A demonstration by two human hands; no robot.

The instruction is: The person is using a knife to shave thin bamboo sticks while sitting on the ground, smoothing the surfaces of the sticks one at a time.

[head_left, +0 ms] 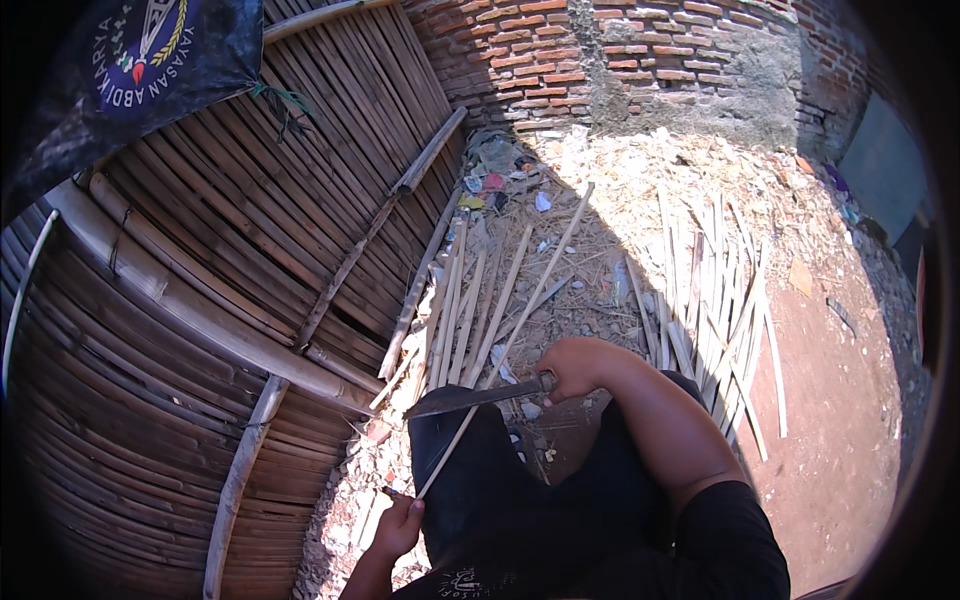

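Two hands work on one long thin bamboo strip [505, 345]: the left hand [398, 528] is closed around its near end by the knee, and the right hand [578, 370] grips a big knife [470, 397] whose blade lies across the strip, above the dirt ground [840, 400].

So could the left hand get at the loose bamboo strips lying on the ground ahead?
Probably not as things stand: the left hand is closed around the near end of a long bamboo strip, and the loose strips lie well beyond it.
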